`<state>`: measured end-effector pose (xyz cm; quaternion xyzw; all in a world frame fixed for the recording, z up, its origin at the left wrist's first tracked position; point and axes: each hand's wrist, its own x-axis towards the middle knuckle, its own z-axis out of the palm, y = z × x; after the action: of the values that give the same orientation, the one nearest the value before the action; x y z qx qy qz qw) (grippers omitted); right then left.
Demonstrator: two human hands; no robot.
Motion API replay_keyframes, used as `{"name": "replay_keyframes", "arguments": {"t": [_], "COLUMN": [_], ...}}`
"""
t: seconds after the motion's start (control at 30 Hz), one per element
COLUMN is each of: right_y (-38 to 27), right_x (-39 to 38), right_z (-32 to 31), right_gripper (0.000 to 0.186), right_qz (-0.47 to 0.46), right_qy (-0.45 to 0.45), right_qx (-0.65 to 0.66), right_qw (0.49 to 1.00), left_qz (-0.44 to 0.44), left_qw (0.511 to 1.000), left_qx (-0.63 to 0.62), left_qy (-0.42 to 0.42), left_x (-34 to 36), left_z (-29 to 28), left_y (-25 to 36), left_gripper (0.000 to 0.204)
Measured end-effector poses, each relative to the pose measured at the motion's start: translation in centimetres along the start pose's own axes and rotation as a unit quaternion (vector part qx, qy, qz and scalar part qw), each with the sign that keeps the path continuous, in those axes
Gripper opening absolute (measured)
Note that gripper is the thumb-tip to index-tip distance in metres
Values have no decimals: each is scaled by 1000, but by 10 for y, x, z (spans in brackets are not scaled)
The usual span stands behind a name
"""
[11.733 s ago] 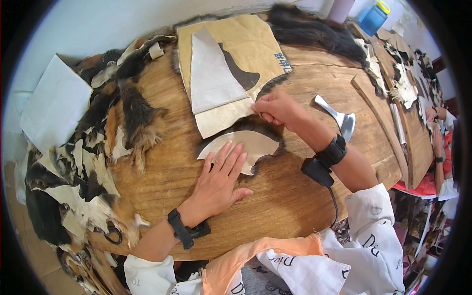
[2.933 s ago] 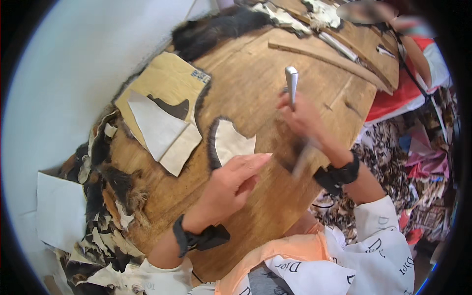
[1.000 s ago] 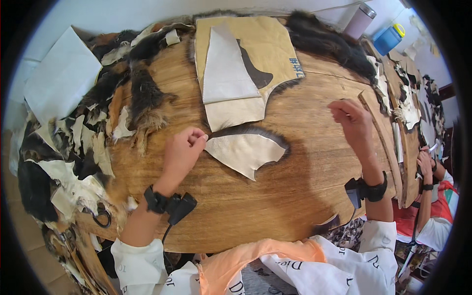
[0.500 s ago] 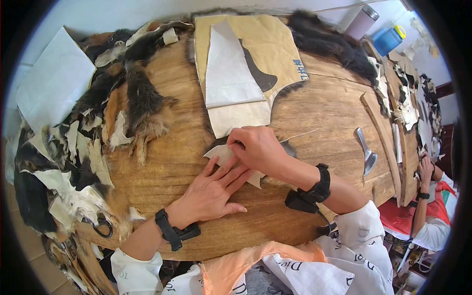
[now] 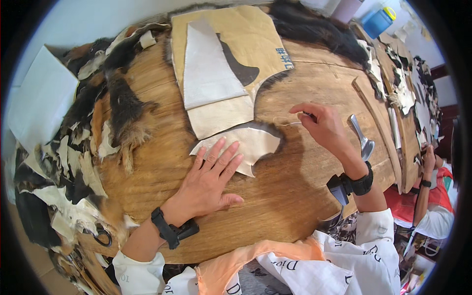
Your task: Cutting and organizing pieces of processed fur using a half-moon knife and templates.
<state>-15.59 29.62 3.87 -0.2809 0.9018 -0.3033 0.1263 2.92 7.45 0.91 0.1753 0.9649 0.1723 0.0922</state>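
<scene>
My left hand [image 5: 207, 187] lies palm down, fingers spread, on an irregular cream hide piece [image 5: 260, 145] edged with dark fur. My right hand [image 5: 322, 129] is raised to the piece's right, thumb and index pinching a thin pale thread [image 5: 290, 123] that loops leftward. Above the piece sits a larger fur-edged hide [image 5: 249, 116] bearing a tan paper sheet [image 5: 246, 34], a pale folded sheet [image 5: 209, 73] and a dark curved cutout [image 5: 246, 73]. A metal blade tool [image 5: 364, 145] lies right of my right hand.
Fur and hide scraps [image 5: 73, 177] pile along the left beside a white board [image 5: 42, 103]. Black fur [image 5: 319, 37], a blue jug [image 5: 374, 24] and a pink bottle [image 5: 344, 9] are at back. Wooden strips [image 5: 376, 125] lie right. A co-worker's hand [image 5: 429, 157] works at far right.
The metal tool, held in my right hand earlier, now lies on the table. My right hand has moved up and rightward off the hide piece with the thread; my left hand stays spread there.
</scene>
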Motion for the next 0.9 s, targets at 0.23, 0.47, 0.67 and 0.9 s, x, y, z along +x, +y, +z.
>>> {"name": "replay_keyframes", "arguments": {"t": [0.23, 0.47, 0.67, 0.9], "right_y": [-1, -11, -7, -5], "right_x": [9, 38, 46, 43], "right_z": [10, 58, 74, 66], "right_gripper": [13, 10, 14, 13], "right_qz": [-156, -290, -306, -278], "right_qy": [70, -10, -34, -43], "right_qx": [-9, 89, 114, 131], "right_qw": [985, 953, 945, 951], "left_qz": [-37, -48, -106, -261], "left_qw": [999, 999, 956, 874], "left_qx": [26, 7, -97, -187], "left_qy": [0, 2, 257, 365], "left_x": [9, 10, -3, 30], "left_z": [3, -2, -21, -40], "left_y": [11, 13, -18, -32], "left_gripper": [86, 84, 37, 18]}}
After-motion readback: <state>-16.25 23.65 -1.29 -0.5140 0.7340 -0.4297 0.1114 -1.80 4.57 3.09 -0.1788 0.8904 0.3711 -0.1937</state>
